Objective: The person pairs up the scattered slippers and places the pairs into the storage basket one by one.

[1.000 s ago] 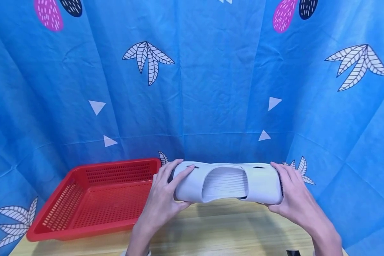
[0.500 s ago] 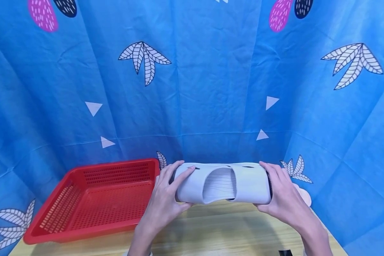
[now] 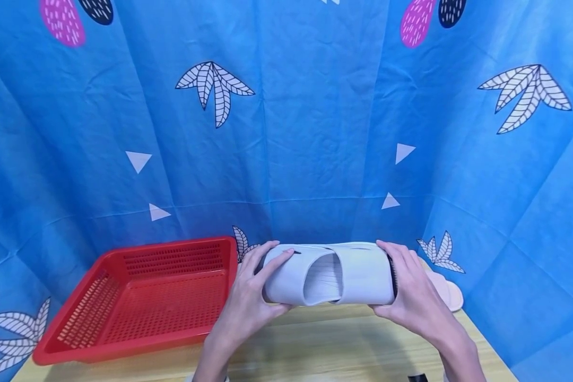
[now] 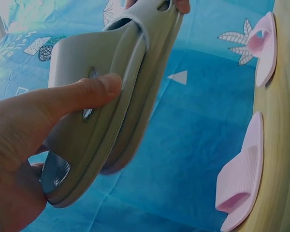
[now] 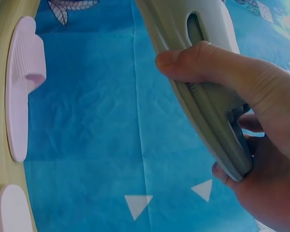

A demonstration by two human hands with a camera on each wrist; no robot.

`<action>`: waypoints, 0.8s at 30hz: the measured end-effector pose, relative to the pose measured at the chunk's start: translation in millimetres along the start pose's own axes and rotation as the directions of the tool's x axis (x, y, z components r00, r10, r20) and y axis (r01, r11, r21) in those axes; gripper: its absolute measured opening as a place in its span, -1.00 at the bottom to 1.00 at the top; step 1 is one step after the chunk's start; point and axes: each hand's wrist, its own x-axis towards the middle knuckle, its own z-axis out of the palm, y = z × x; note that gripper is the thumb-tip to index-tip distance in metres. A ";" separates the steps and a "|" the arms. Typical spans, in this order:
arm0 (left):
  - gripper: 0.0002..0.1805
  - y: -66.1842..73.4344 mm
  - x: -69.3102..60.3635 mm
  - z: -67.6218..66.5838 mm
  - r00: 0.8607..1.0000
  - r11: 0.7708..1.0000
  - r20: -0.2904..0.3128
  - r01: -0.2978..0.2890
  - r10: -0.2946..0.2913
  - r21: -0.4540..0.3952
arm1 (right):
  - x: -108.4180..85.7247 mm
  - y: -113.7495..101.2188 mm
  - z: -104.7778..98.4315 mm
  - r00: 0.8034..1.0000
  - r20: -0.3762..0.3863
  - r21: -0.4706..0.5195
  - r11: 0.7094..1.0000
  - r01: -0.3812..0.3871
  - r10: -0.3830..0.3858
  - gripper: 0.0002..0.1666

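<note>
One pale slipper [image 3: 286, 281], pinched by the left hand [image 3: 250, 300], is overlapped with another slipper [image 3: 366, 278] pinched by the right hand [image 3: 409, 294].

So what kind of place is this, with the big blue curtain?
Probably a small curtained-off workspace, though the wider room doesn't show. A leaf-print blue curtain hangs behind and beside a wood-grain table, which carries a red perforated plastic basket.

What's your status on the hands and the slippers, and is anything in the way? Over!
Left hand and right hand each gripping a pale slipper. Both overlapping, held above table. Nothing seems in the way; pink slippers on table. Over.
</note>
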 end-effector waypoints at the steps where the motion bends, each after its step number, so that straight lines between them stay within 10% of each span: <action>1: 0.15 0.1 -0.2 0.1 1.000 1.000 0.000 0.002 -0.002 -0.005 | 0.3 -0.7 0.6 1.000 0.001 0.000 1.000 0.001 -0.001 0.44; 24: 0.02 -0.2 1.4 8.0 0.999 0.995 -0.040 -0.025 0.021 -0.101 | 3.0 -8.6 13.9 1.000 0.020 0.005 1.000 -0.016 0.016 0.48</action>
